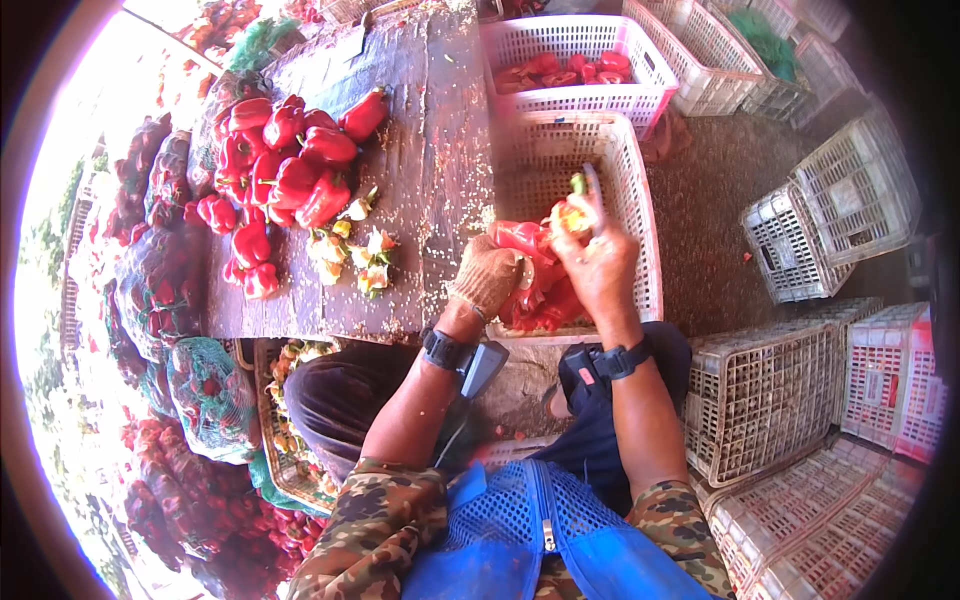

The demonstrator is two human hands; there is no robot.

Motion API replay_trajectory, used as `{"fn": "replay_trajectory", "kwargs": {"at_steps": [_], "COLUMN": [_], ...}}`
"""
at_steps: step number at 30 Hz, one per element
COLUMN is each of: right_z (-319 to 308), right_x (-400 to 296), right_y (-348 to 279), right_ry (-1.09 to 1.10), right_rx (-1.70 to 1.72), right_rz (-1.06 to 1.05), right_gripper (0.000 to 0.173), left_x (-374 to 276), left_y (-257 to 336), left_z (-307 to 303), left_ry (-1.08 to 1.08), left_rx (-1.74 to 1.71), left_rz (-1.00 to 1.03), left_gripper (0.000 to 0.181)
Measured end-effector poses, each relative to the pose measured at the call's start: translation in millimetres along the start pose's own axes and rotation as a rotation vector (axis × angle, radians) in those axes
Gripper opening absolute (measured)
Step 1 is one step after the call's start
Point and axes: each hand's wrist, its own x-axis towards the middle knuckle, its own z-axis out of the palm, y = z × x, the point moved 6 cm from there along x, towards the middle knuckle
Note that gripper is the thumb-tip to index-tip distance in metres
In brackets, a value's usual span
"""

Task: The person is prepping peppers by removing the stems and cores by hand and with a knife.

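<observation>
My left hand [484, 276], in a tan knit glove, grips a red bell pepper [517, 236] over a plastic crate [651, 255]. Close beside it, my bare right hand [601, 266] holds a knife, its blurred blade [594, 191] pointing away from me. A pale pepper core with a green stem [571, 216] sits between that hand's fingers and the blade. Red pepper pieces [551, 304] lie in the crate below both hands. On the wooden table [420, 150] to the left are a pile of whole red peppers [292, 169] and several cut cores [367, 259].
Another crate [577, 30] ahead contains red pepper pieces. Stacked crates [772, 390] stand at my right. Net bags of peppers [210, 394] line the left side, near a basket of cores [281, 450] by my knee. A knife [360, 37] lies at the table's far end.
</observation>
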Motion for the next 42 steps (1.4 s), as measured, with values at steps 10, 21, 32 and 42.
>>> {"fn": "replay_trajectory", "kwargs": {"at_steps": [10, 21, 32, 42], "right_z": [-25, 42, 39, 52], "right_x": [6, -14, -21, -25], "right_y": [11, -10, -1, -9], "right_ry": [0.205, -0.401, -0.420, -0.499], "right_rx": [0.294, 0.091, -0.098, -0.084], "right_rz": [0.066, -0.023, 0.075, 0.162], "right_gripper": [0.043, 0.065, 0.041, 0.039], "left_x": [51, 29, -104, -169], "left_y": [-60, -47, -242, -379], "left_z": [-7, 33, -114, -134], "left_ry": [0.305, -0.117, 0.082, 0.584], "left_rx": [-0.881, -0.305, 0.196, 0.208], "left_rz": [-0.879, -0.676, -0.832, -1.598], "left_gripper": [0.022, 0.027, 0.023, 0.105]}}
